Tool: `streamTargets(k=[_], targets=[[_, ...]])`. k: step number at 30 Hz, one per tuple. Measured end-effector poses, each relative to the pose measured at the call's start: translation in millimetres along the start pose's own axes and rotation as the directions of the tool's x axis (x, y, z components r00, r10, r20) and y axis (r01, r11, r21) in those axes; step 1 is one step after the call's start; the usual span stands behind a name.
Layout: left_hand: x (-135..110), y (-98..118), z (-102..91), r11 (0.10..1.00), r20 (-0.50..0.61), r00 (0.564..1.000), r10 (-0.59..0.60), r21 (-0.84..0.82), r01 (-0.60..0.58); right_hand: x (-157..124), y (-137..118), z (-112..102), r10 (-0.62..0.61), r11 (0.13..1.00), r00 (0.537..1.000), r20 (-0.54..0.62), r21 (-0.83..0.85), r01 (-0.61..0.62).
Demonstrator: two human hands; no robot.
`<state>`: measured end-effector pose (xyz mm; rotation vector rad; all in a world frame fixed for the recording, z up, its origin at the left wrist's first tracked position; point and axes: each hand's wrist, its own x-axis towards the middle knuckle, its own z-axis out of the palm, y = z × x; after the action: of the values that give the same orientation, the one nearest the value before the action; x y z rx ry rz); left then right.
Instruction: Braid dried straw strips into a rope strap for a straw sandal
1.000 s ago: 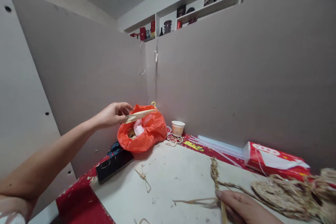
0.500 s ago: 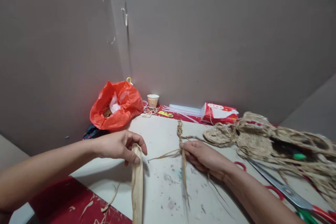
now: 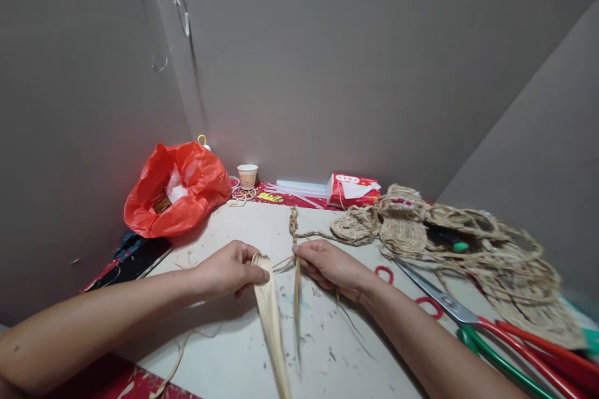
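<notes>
My left hand (image 3: 229,271) is closed, pinching the top end of a pale dried husk strip (image 3: 271,324) that trails toward me over the white table (image 3: 243,349). My right hand (image 3: 327,265) is closed on the lower end of a plaited straw braid (image 3: 294,227), with thin loose strands (image 3: 297,312) hanging from under its fingers. The two hands sit close together, a few centimetres apart. The braid runs back to a heap of woven straw rope and mats (image 3: 449,243) on the right.
An orange plastic bag (image 3: 173,190) lies at the back left with a paper cup (image 3: 247,176) beside it. A red tissue pack (image 3: 353,190) stands against the grey wall. Scissors (image 3: 449,305) with red handles and green and red tools lie at the right.
My left hand carried the husk strip from the orange bag down to the table, then right until it is next to my right hand. The view tilted downward.
</notes>
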<state>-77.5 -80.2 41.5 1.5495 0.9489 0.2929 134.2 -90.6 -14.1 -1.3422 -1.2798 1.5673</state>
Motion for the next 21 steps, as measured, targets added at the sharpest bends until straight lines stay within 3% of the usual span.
streamTargets(k=[11, 21], targets=[[66.4, 4.6, 3.2, 0.983, 0.038, 0.995, -0.087, -0.158, 0.092, 0.4, -0.7, -4.3, -0.131, 0.991, 0.991, 0.015, -0.013, 0.131], [83.2, -9.2, 7.7, 0.984, 0.040, 0.997, -0.072, -0.161, 0.077, 2.4, 1.2, -3.5, -0.188, 0.969, 0.981, -0.053, -0.175, 0.177]])
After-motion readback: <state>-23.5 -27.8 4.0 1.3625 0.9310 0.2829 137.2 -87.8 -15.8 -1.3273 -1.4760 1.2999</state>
